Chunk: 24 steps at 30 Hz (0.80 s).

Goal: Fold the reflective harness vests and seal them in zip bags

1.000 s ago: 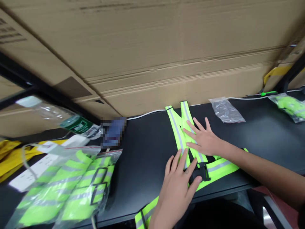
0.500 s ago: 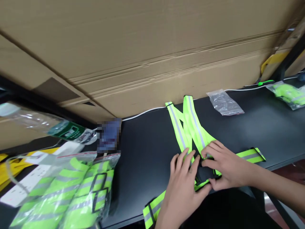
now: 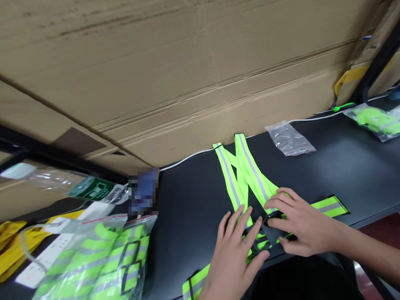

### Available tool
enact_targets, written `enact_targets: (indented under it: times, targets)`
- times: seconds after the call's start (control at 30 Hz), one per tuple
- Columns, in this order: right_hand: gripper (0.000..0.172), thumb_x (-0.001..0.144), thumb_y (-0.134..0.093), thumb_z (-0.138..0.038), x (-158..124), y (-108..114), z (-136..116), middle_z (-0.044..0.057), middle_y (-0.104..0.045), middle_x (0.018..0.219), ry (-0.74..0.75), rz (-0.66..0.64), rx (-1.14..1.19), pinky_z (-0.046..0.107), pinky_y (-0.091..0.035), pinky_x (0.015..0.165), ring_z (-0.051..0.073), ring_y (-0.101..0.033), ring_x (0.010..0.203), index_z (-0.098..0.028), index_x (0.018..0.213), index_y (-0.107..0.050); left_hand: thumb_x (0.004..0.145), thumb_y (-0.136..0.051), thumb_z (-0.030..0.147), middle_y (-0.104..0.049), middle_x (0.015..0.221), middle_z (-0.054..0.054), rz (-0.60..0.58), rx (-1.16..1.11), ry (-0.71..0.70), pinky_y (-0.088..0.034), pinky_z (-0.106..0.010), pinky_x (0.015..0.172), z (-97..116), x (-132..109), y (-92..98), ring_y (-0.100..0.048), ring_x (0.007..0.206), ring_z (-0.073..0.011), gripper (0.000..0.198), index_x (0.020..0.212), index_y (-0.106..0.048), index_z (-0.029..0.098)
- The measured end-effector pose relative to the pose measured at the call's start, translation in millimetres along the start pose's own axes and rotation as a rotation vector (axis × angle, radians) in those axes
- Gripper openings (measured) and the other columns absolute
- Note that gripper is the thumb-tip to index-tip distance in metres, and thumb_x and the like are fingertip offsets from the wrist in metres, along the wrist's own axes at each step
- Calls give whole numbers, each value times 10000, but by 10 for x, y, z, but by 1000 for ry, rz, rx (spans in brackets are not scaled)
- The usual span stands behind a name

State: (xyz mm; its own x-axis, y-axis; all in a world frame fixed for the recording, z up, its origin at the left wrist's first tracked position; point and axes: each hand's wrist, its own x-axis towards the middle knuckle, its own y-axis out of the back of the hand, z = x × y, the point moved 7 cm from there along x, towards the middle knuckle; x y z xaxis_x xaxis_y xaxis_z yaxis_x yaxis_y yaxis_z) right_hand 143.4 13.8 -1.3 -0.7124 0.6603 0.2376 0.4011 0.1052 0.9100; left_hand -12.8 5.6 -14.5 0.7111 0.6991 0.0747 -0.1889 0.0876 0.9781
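Observation:
A neon-yellow reflective vest made of straps with grey stripes lies on the black table. Its two shoulder straps cross and reach toward the cardboard, and its waist belt runs along the near edge. My left hand rests over the lower left strap, fingers spread, thumb by the belt. Bent over the lower end of the other strap, the fingers of my right hand hold it near a black buckle. Both hands partly cover the join of straps and belt.
Bagged reflective vests lie at the left beside a white power strip. A plastic bottle lies behind them. Toward the back right are a clear bag, a green-handled tool and another bagged vest. Cardboard stands behind.
The view has shifted a little, so the table things sit lower. My hands have drawn slightly apart at the belt, and more of the black buckles and belt shows between them.

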Motion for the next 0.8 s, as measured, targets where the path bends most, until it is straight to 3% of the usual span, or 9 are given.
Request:
enact_targets:
  times: [0.1, 0.17, 0.3, 0.47, 0.6, 0.7, 0.8]
  targets:
    - [342, 882, -594, -339, -55, 105, 65, 169, -582, 1304, -43, -16, 54, 588, -302, 1117, 325, -485, 1290, -195, 1188, -642, 983, -561, 413, -400, 1606, -83, 3, 31, -5, -437, -543, 1132, -7, -37, 26, -370, 1479, -329, 645, 1568, -339, 255]
    - [506, 922, -584, -431, -59, 183, 144, 173, -540, 1409, -73, -42, 115, 573, -283, 1163, 306, -456, 1359, -194, 1368, -538, 959, -589, 435, -410, 1595, -123, 44, 63, -7, -460, -546, 1111, 21, -59, 61, -393, 1464, -347, 709, 1575, -319, 208]
    - [539, 1018, -464, -428, 15, 266, 386, 133, -441, 1556, -176, -85, 81, 567, -243, 1208, 287, -360, 1460, -229, 1515, -397, 930, -617, 465, -471, 1548, -161, 178, 128, -2, -476, -617, 1068, 208, -43, 93, -438, 1422, -408, 557, 1402, -545, 177]
    - [395, 1036, -413, -369, 110, 144, 454, 112, -444, 1559, -179, -218, 78, 685, -211, 1169, 324, -340, 1475, -292, 1401, -547, 928, -604, 430, -603, 1420, -167, 255, 14, 73, -555, -543, 1018, 402, 100, 12, -547, 1338, -376, 338, 1113, -674, 157]
    - [334, 1018, -434, -345, 253, 194, 511, 127, -551, 1441, -202, -182, 89, 703, -164, 1165, 311, -454, 1383, -242, 1280, -613, 934, -608, 447, -641, 1374, -149, 272, -88, 148, -566, -571, 1002, 389, 120, -43, -569, 1309, -391, 291, 989, -683, 171]
    - [368, 988, -494, -418, 489, 278, 848, 142, -622, 1335, -396, -40, 200, 609, -327, 1111, 323, -551, 1253, -194, 1250, -622, 955, -575, 359, -662, 1320, -154, 362, -239, 239, -571, -557, 993, 317, 50, -28, -579, 1300, -365, 170, 913, -634, 206]
    - [345, 949, -564, -440, 765, 240, 1352, 169, -690, 1131, -671, 54, 302, 498, -477, 936, 320, -636, 1050, -142, 1082, -676, 957, -551, 286, -684, 1209, -144, 441, -396, 423, -604, -491, 920, 204, 9, -32, -625, 1231, -321, 121, 849, -526, 237]
